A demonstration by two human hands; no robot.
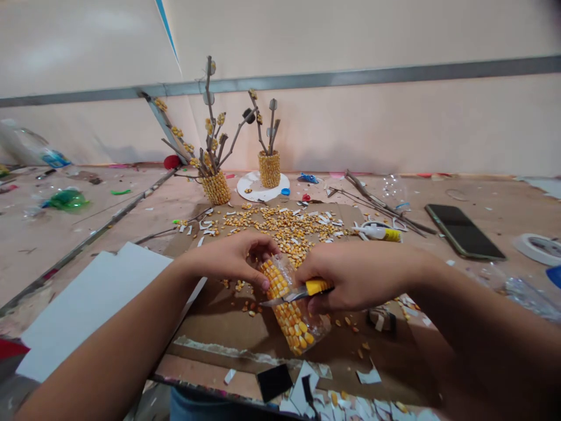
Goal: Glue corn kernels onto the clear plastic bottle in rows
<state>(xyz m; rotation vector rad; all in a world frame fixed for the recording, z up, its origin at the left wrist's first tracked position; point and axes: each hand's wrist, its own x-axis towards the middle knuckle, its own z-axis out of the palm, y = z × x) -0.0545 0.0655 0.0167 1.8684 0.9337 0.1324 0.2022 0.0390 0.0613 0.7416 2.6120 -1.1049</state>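
A clear plastic cylinder point(287, 304), partly covered in rows of yellow corn kernels, lies tilted over the cardboard point(210, 327). My left hand point(239, 260) grips its far end, thumb on the kernels and fingers curled around the rim. In my right hand point(346, 275) is a yellow-handled utility knife point(319, 286), closed in the fist. Its blade points left and crosses over the kernel rows; whether it touches them I cannot tell. Part of the bare plastic side is hidden behind my right hand. Loose corn kernels point(284, 228) are spread on the cardboard beyond both hands.
Two corn-covered pots point(269, 169) with twigs stand at the back, one on a white disc point(249, 190). A glue bottle point(381, 233), dry sticks point(377, 202), a phone point(464, 231) and a tape roll point(537, 248) lie right. White sheets point(96, 310) lie left; paper scraps litter the front edge.
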